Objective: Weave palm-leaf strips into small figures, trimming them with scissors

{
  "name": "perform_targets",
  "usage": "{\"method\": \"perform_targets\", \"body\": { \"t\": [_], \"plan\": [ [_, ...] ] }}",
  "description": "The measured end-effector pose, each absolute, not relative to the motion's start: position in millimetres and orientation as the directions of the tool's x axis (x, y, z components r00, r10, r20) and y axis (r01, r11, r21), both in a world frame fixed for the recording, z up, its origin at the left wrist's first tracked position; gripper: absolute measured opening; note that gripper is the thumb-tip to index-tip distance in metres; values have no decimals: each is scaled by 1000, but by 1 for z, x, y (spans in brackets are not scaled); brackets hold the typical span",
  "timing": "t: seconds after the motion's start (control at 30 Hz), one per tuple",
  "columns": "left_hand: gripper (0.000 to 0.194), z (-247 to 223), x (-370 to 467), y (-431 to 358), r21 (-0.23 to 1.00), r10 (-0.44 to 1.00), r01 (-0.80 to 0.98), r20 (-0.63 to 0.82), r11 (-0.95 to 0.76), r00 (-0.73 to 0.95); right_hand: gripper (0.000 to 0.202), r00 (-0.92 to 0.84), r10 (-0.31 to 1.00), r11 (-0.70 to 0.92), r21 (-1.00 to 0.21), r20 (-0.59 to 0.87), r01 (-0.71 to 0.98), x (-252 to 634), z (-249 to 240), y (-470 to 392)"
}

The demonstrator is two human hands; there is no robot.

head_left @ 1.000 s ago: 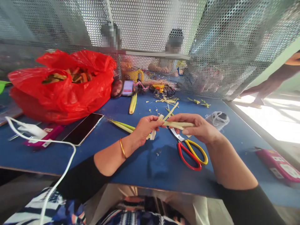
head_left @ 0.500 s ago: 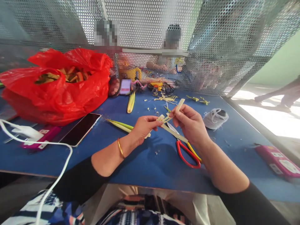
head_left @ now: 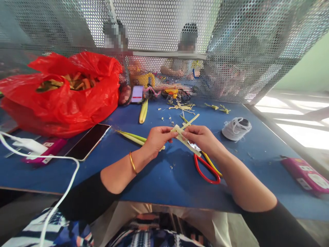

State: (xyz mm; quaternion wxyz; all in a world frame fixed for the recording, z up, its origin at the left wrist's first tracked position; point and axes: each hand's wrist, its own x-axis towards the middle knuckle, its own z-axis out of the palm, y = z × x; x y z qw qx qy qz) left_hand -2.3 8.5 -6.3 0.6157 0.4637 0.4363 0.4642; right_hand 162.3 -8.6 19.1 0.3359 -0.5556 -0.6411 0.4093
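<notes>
Pale flat plant-leaf strips cross and fold over one another between my two hands, above the blue table. My left hand pinches the folded part between thumb and fingertips. Close against it, my right hand is closed on the strips too, with one end slanting up past its fingers and another hanging down toward the right. Scissors with one red and one yellow handle lie under my right hand, their blades partly hidden. Beside my left wrist, a green-yellow leaf bundle rests on the table.
A red plastic bag of dried pieces stands at the left, near a phone and a white cable. A spool of white thread and a magenta box are at the right. A perforated metal screen bounds the back.
My right hand has moved down and closer to my left hand, from the raised strip end to the crossing. The hanging strip has swung steeper. My left hand has barely moved.
</notes>
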Motion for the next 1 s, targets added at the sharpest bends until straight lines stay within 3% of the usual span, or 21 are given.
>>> {"method": "perform_targets", "body": {
  "t": [0.37, 0.7, 0.87, 1.0],
  "plan": [
    [20, -1, -2, 5, 986, 985, -129, -82, 102, 151, 24, -169, 979, -52, -939, -116, 341, 163, 13, -5],
    [21, 0, 0, 2, 993, 985, -80, -76, 90, 155, 25, -104, 992, -31, -924, -75, 380, 160, 11, -7],
    [23, -7, 0, 3, 999, 988, -33, -33, 38, 148, 32, -45, 999, 43, -826, 21, 562, 155, 13, -13],
    [20, -10, -1, 4, 1000, 983, 28, 0, -6, 185, 24, 10, 984, 149, -863, 176, 483, 151, 13, -16]
  ]
}}
